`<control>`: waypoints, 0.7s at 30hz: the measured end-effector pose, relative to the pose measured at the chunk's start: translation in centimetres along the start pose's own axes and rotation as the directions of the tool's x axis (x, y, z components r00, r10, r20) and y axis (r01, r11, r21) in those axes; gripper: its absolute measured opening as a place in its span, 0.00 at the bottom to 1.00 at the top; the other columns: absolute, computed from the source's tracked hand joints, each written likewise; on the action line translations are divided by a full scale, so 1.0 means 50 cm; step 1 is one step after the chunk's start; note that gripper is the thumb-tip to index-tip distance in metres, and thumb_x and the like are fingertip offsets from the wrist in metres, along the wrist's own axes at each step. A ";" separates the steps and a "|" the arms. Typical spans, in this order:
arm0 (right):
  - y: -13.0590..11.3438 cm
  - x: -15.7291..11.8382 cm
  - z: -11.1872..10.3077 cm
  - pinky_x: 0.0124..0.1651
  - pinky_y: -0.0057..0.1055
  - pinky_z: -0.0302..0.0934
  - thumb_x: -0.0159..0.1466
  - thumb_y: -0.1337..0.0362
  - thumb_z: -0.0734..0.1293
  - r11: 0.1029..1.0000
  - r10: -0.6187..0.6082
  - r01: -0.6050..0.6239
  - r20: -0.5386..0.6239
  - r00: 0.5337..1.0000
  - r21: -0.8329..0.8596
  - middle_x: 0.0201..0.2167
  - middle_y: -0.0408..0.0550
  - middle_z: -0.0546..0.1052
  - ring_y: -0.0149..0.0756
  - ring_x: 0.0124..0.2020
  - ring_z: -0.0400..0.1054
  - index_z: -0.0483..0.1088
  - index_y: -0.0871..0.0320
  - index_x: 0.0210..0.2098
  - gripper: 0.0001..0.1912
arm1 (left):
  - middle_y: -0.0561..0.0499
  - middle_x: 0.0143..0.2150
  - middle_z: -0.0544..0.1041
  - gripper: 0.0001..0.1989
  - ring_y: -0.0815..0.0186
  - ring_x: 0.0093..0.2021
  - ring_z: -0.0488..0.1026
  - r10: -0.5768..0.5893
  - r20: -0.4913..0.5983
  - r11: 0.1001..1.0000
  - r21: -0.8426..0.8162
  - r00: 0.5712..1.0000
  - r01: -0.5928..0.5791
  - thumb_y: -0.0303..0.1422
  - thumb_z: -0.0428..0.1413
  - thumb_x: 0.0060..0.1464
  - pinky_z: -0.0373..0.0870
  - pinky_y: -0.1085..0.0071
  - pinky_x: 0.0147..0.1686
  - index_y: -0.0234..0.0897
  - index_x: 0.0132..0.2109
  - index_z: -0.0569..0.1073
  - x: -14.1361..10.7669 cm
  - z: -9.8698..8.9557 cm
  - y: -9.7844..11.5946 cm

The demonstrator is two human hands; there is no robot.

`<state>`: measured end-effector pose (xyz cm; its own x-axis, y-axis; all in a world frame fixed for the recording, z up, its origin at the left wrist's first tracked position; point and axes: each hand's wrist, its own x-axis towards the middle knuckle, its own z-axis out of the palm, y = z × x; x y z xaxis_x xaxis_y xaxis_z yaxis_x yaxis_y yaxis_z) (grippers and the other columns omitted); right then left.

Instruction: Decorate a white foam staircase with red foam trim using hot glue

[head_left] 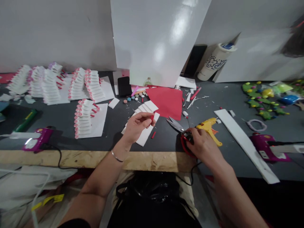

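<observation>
My left hand [139,125] is closed in a pinch on a small red piece [152,117], just above white rectangular strips [144,138] on the dark table. A second small red piece [153,135] lies close below it. My right hand [201,142] is closed on the red-handled scissors [176,125] near the table's front edge. Their blades are parted and point up and left. Beyond them lies a red sheet [167,99]. A yellow glue gun [209,126] rests beside my right hand, partly hidden by it.
Rows of white pieces with pink ends [83,118] lie on white cards at left. A long white strip [244,144] slants across the right side, near a purple power socket [266,147]. A white cup [212,61] and a tall white board [159,41] stand behind.
</observation>
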<state>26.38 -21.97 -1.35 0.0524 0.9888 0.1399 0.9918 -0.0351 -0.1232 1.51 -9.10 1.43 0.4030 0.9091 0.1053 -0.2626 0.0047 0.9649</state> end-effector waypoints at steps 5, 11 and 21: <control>0.015 0.009 0.021 0.41 0.41 0.66 0.58 0.66 0.64 0.977 0.071 -0.056 -0.069 0.995 0.204 0.38 0.55 0.71 0.47 0.37 0.69 0.68 0.59 0.48 0.18 | 0.50 0.30 0.78 0.08 0.68 0.29 0.73 -0.005 -0.013 1.000 0.014 1.000 0.005 0.37 0.65 0.46 0.67 0.69 0.27 0.41 0.34 0.78 0.000 -0.001 -0.006; 0.043 0.017 0.013 0.40 0.41 0.68 0.58 0.56 0.68 0.889 0.173 -0.131 -0.057 0.983 0.439 0.36 0.51 0.71 0.44 0.36 0.70 0.72 0.55 0.50 0.21 | 0.53 0.24 0.75 0.14 0.71 0.24 0.69 -0.047 -0.027 0.998 -0.041 0.999 0.046 0.42 0.69 0.43 0.64 0.71 0.24 0.40 0.32 0.76 0.004 0.002 -0.003; -0.060 -0.011 -0.077 0.36 0.36 0.68 0.63 0.49 0.67 0.726 0.081 -0.095 0.052 0.995 0.681 0.37 0.50 0.77 0.40 0.33 0.72 0.67 0.52 0.53 0.23 | 0.53 0.25 0.75 0.16 0.70 0.25 0.71 -0.116 -0.002 0.989 -0.096 0.993 0.116 0.42 0.70 0.41 0.64 0.72 0.24 0.40 0.31 0.74 -0.002 0.013 -0.007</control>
<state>23.85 -22.99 2.73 0.1261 0.9890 0.0779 0.6352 -0.0202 -0.7721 2.14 -9.45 1.25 0.4287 0.9034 -0.0083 -0.2973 0.1497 0.9430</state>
